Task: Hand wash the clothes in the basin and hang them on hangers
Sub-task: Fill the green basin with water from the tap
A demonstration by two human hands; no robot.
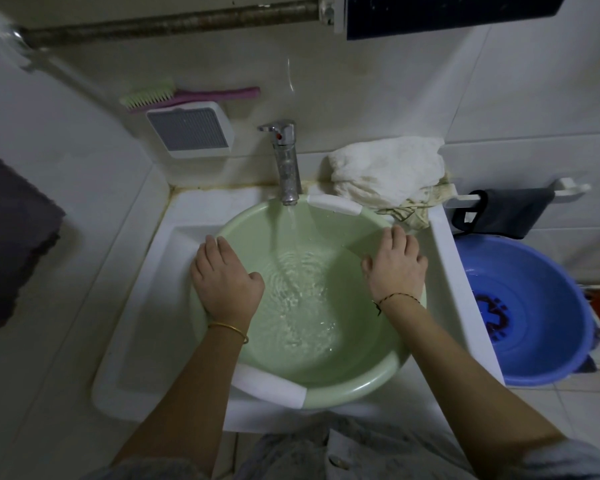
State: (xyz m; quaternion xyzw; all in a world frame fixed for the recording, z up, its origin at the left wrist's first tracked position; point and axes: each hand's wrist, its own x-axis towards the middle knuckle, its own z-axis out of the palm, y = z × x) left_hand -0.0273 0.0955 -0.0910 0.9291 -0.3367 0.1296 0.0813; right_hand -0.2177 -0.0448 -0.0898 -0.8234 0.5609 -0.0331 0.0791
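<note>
Dark grey cloth (13, 237) hangs at the far left edge, apart from the washing. Next comes the white sink (142, 282), with a green and pink brush (160, 95) and a white slatted soap dish (191, 131) fixed to the wall above its back corner, probably kept there within reach.

Sitting in the sink is the pale green basin (354, 375), placed right under the chrome tap (284, 157) so the running stream lands inside it. It holds only shallow, rippling water; no garment is in it yet. The left hand (224, 277) lies over the left rim, its grip narrow, with the fingers curling over the edge and the thumb on the inside. The right hand (397, 265) mirrors it on the right rim, fingers draped over the outside and thumb inside. Holding both sides most likely steadies the basin while it fills, or keeps it centred beneath the flow.

Behind the right hand, a crumpled white cloth (388, 171) is heaped on the sink's back corner, just beside the basin rim; these look like the clothes waiting to be washed. Further right, a dark cloth (506, 213) is draped over a white wall rail (568, 187). Below it on the floor stands a blue tub (534, 306) with a little water and something dark at the bottom that I cannot identify. No hangers are visible.
</note>
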